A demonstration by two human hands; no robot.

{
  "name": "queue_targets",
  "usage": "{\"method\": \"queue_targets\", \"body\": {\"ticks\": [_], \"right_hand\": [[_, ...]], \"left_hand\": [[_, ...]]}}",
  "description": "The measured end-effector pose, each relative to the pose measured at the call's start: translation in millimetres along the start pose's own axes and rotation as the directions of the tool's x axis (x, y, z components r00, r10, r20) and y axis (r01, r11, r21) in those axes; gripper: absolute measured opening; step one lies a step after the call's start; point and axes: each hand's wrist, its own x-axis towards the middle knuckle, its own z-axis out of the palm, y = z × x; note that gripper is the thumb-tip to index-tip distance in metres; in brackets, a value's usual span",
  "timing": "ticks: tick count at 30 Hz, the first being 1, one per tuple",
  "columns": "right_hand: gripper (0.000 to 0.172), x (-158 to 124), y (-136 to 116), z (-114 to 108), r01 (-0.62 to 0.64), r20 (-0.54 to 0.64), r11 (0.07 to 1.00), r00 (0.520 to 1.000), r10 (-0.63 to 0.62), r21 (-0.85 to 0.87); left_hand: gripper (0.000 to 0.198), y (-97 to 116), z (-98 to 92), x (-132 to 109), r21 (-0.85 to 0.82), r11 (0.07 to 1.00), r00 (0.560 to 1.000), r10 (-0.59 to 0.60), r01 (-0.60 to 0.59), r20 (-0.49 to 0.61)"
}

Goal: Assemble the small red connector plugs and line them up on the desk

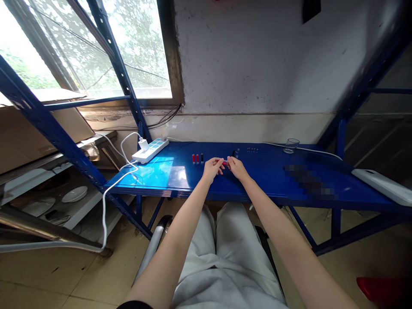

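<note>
Over the blue tabletop my left hand and my right hand meet, fingertips nearly touching. Pinched between them is a small red cylinder, mostly covered by the fingers. Left of my hands, two red cylinders and one black cylinder stand in a short row, with paler lower ends. Just behind my right hand is a small black piece with a clear or shiny bit beside it. Farther right lie several tiny metallic pieces in rows.
A white power strip with a plugged-in charger sits at the table's left end, its cable hanging over the edge. A clear glass stands at the back right. Nearer are a blurred dark patch and a white flat object.
</note>
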Motion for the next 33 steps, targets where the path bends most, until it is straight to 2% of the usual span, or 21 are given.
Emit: {"method": "queue_targets", "body": {"ticks": [3, 8, 11, 16, 23, 29, 33], "right_hand": [[0.039, 0.0, -0.6, 0.2, 0.052, -0.01, 0.998, 0.999, -0.052, -0.035], [0.032, 0.5, -1.3, 2.6, 0.151, 0.09, 0.978, 0.986, -0.139, -0.145], [0.03, 1.1, -1.2, 3.7, 0.188, 0.108, 0.97, 0.979, -0.173, -0.153], [0.028, 1.6, -0.2, 4.4, 0.211, 0.112, 0.966, 0.974, -0.195, -0.148], [0.03, 3.1, 3.7, 6.1, 0.227, 0.156, 0.956, 0.967, -0.199, -0.187], [0.026, 3.2, 3.9, 6.9, 0.246, 0.176, 0.95, 0.961, -0.213, -0.192], [0.026, 2.4, 2.5, 6.5, 0.242, 0.191, 0.951, 0.96, -0.205, -0.195]], "left_hand": [[0.034, -0.5, -0.1, -0.4, 0.044, 0.998, 0.999, 0.042, -0.04, -0.035], [0.034, -2.6, -1.0, -1.0, 0.095, 0.992, 0.993, 0.09, -0.083, -0.074], [0.035, -3.0, -1.0, -1.3, 0.163, 0.979, 0.987, 0.136, -0.121, -0.085], [0.042, -3.0, 0.2, -1.8, 0.248, 0.96, 0.983, 0.159, -0.133, -0.089], [0.041, -3.5, 0.1, -2.4, 0.323, 0.932, 0.973, 0.208, -0.165, -0.102], [0.029, -3.9, 0.2, 0.4, 0.341, 0.921, 0.963, 0.24, -0.186, -0.122], [0.025, -4.6, 0.5, 0.1, 0.326, 0.925, 0.97, 0.232, -0.194, -0.08]]}}
